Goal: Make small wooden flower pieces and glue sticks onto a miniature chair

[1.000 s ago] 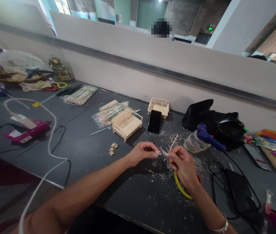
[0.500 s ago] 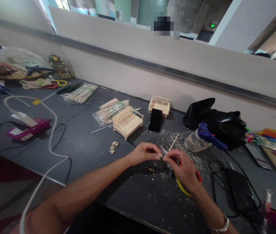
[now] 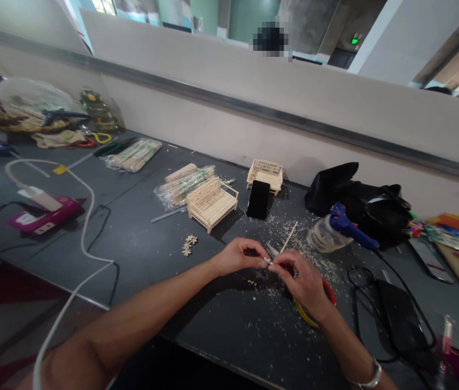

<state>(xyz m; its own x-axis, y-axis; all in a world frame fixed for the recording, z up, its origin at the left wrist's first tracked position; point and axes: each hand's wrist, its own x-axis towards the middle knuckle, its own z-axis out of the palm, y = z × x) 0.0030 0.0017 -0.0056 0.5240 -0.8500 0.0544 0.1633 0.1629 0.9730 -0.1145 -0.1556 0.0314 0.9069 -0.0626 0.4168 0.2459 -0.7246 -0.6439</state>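
Observation:
My left hand (image 3: 237, 254) pinches a small pale wooden piece (image 3: 268, 261) between thumb and fingertips. On the same piece, from the right, the thumb and forefinger of my right hand (image 3: 305, 279) close; its exact shape is too small to tell. Under my right hand lie scissors with red and yellow handles (image 3: 306, 318), their blades pointing away past my fingertips. A thin wooden stick (image 3: 289, 236) rests just beyond. To the left sit several flower-shaped wooden pieces (image 3: 189, 245). Farther back stands a miniature wooden bench (image 3: 212, 205).
A phone (image 3: 258, 199) leans against a second miniature bench (image 3: 265, 169). Wood chips litter the tabletop (image 3: 221, 319). At right are a blue glue gun (image 3: 349, 226) on a plastic tub, a black bag (image 3: 359, 200) and cables. A power strip (image 3: 46, 216) lies left.
My right fingertips have shifted slightly left, nearer my left fingertips. At the far left, another person's hand has drawn back from the basket.

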